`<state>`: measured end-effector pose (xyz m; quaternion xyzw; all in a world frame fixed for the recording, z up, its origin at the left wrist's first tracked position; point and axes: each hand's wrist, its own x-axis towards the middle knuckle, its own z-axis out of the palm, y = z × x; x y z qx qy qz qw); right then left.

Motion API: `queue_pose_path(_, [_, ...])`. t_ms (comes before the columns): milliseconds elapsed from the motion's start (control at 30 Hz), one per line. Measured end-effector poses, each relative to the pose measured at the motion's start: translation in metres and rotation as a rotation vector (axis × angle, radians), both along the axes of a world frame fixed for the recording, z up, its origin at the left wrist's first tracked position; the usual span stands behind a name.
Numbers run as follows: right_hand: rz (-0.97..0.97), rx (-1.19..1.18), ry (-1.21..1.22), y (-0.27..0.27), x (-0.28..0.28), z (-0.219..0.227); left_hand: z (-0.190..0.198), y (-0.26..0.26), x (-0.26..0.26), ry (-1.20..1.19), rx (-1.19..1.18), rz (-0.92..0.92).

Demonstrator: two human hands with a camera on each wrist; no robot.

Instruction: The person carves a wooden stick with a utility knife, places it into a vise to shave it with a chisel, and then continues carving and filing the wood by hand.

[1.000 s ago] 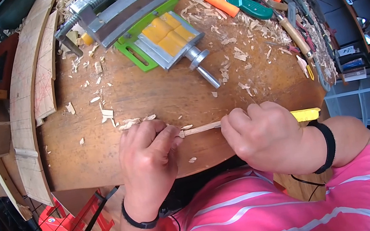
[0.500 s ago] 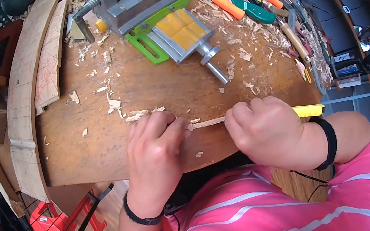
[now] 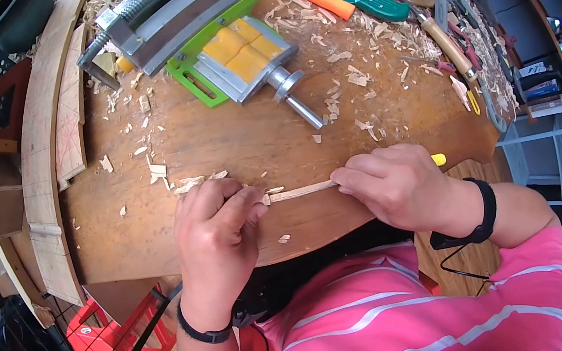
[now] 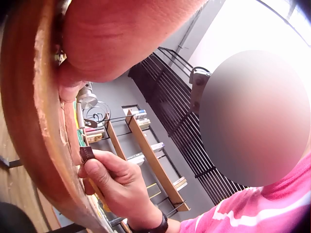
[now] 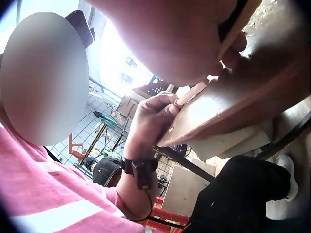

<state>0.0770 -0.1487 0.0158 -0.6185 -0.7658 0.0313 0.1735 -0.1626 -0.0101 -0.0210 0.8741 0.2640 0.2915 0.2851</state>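
In the head view my left hand pinches the left end of a thin wooden strip between thumb and fingers, at the near edge of the workbench. My right hand grips a yellow-handled utility knife at the strip's right end. Only the butt of its handle pokes out behind that hand. A dark blade shows at the right thumb and fingertips in the left wrist view, close over the strip. The strip's far right part is hidden under the right hand.
Ahead stands a metal vise with a green base and yellow pads. Wood shavings litter the bench. Long boards lie at the left. A green-handled tool, an orange-handled tool and several other tools crowd the back right.
My right hand has shifted slightly away from the left one, baring more of the strip. Less of the yellow handle shows behind it. The left hand keeps its hold.
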Motion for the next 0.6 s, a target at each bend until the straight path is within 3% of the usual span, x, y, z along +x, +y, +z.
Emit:
queue_pose_path(300, [-0.096, 0.05, -0.016, -0.011, 0.024, -0.005, 0.001, 0.0, -0.001, 0.018, -0.004, -0.007])
queue_pose_path(600, [-0.005, 0.04, -0.062, -0.004, 0.006, 0.0, 0.005, 0.001, -0.001, 0.033, -0.025, -0.002])
